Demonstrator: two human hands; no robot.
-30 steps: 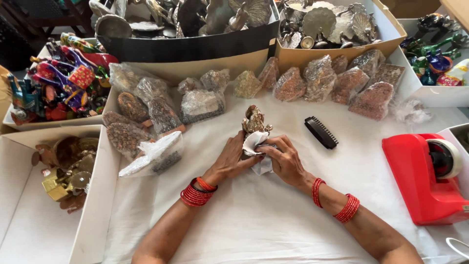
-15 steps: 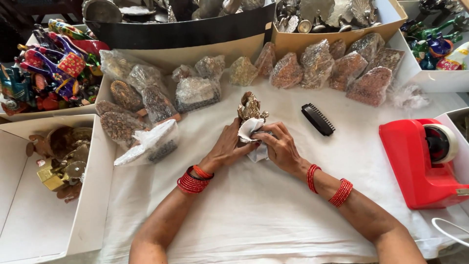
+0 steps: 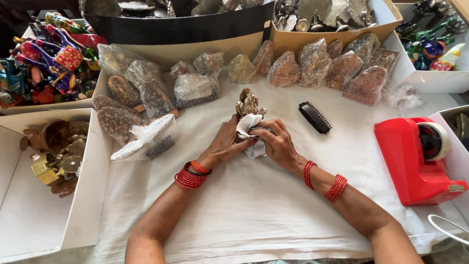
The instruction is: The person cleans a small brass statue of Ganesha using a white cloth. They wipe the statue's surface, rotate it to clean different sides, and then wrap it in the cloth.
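Two hands are gripping a brass figurine [image 3: 249, 103]: left hand [image 3: 225, 143] clasping its base, right hand [image 3: 279, 144] pressing a white cloth [image 3: 248, 128] against it.

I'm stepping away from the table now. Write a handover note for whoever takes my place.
Left hand grips the small brass figurine from below, held upright over the white table sheet.
Right hand presses a white cloth against its lower part.
Done: bagged pieces are lined up along the back.
Left: the figurine is unbagged, its top uncovered. Black brush and red tape dispenser sit to the right, untouched.
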